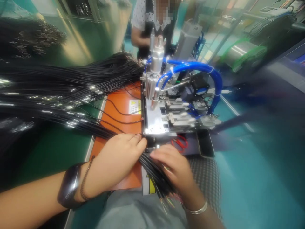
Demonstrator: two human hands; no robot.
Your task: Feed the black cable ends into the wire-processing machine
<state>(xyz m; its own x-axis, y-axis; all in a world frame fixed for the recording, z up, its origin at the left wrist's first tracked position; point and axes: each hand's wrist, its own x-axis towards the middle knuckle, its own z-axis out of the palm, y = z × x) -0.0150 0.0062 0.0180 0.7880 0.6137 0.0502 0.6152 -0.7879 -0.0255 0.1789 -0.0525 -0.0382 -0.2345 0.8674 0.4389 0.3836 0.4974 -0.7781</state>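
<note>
As right fingers (pixel 164 156) clamp black cables (pixel 152 170), left fingers (pixel 133 143) together, just beside

You have red-handled scissors (pixel 179 143) and a black phone (pixel 205 143) lying side by side near the front edge of the green workbench (pixel 52 152). An orange mat (pixel 119 108) with a yellow warning sticker (pixel 135 107) lies to the left. A person in a dotted shirt (pixel 147 19) stands across from you.

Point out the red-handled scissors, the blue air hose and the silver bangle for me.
Red-handled scissors (pixel 183 139), head view, on a handle loop.
Blue air hose (pixel 205 67), head view, on its upper curve.
Silver bangle (pixel 196 210), head view, on its front band.
</note>
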